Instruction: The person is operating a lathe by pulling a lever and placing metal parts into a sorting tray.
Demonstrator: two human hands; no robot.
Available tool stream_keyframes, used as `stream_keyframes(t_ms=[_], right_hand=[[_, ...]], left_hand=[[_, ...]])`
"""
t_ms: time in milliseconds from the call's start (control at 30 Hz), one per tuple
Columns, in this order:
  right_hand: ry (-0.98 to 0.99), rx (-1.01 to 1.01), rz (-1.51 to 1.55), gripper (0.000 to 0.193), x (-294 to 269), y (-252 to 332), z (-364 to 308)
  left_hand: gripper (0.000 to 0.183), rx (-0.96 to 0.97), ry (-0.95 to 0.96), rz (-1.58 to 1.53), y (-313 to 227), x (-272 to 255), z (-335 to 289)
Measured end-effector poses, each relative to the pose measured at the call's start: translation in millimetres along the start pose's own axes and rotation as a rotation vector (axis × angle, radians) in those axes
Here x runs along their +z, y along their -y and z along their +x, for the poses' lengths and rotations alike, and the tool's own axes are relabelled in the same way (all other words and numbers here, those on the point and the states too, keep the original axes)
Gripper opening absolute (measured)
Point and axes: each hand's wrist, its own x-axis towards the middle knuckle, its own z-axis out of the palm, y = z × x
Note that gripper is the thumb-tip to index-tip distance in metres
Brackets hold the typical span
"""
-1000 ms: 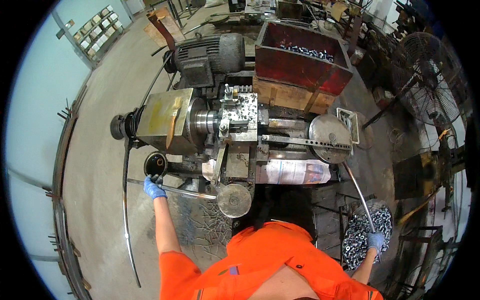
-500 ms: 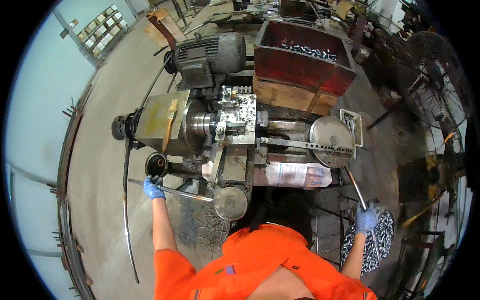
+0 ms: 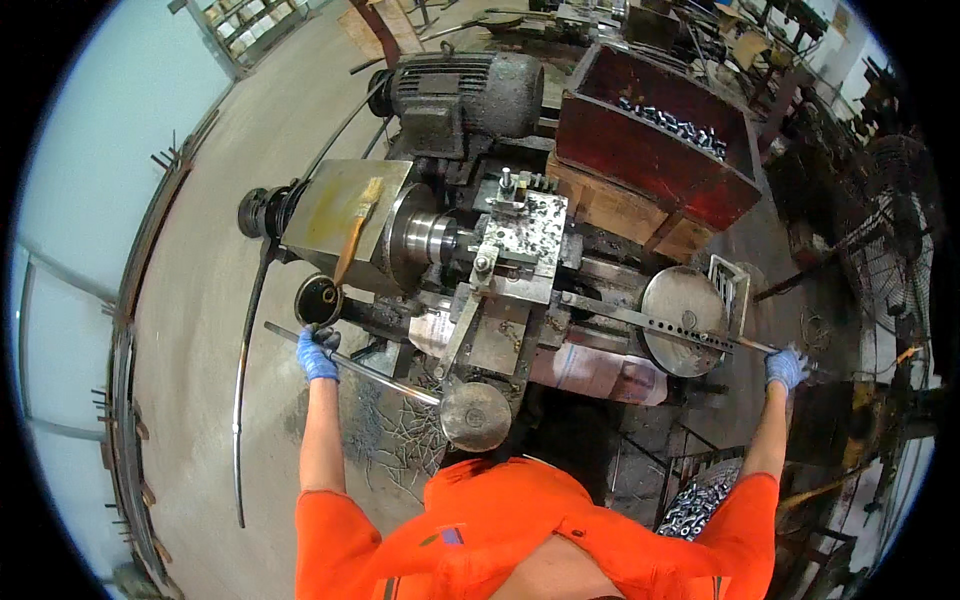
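Observation:
My left hand, in a blue glove, is closed around a long metal lever bar. The bar runs to a small round metal disc at the front of the lathe-like machine. Far out to the right, my right hand, also gloved in blue, grips the end of another lever bar, which sticks out by a larger disc. A perforated metal strip crosses that disc toward the slide block. Facing the block is the steel spindle.
A wooden-handled brush lies on the headstock, above a dark round cup. Behind stand a motor and a red bin of small metal parts. More parts fill a basket at lower right; a fan stands at the right.
My right hand has swung its lever from low at the right up and away from me. My left hand keeps its hold on its bar. The whole view has shifted and tilted.

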Motion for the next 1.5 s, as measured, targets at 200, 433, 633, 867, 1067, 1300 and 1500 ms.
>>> stream_keyframes(t_ms=[200,433,633,867,1067,1300,1500], right_hand=[[-0.187,-0.126,0.089,0.077,8.7,29.8,-42.4],[-0.212,-0.170,0.423,0.056,69.7,-0.8,-126.7],[0.108,-0.163,0.739,0.037,70.2,-3.9,-167.5],[0.089,-0.167,0.844,0.027,68.7,-3.0,-173.8],[-0.089,-0.413,0.931,0.027,-22.5,23.6,-165.5],[-0.170,-1.055,1.056,0.027,-193.2,153.8,-215.0],[-0.478,-1.477,0.866,0.042,-255.6,294.5,-289.8]], left_hand=[[0.048,0.039,0.071,0.047,-9.0,-17.3,-21.4],[0.032,0.496,0.293,1.308,73.6,-84.8,46.8],[0.048,0.624,0.669,1.990,49.6,-28.7,-11.5],[0.055,0.479,0.346,1.761,116.8,-35.9,-32.6],[0.039,0.493,0.641,2.174,63.0,-36.4,-18.6],[0.042,0.251,0.633,1.998,13.7,-58.8,-12.5],[0.034,0.555,0.359,1.111,-174.4,-57.5,-68.6]])
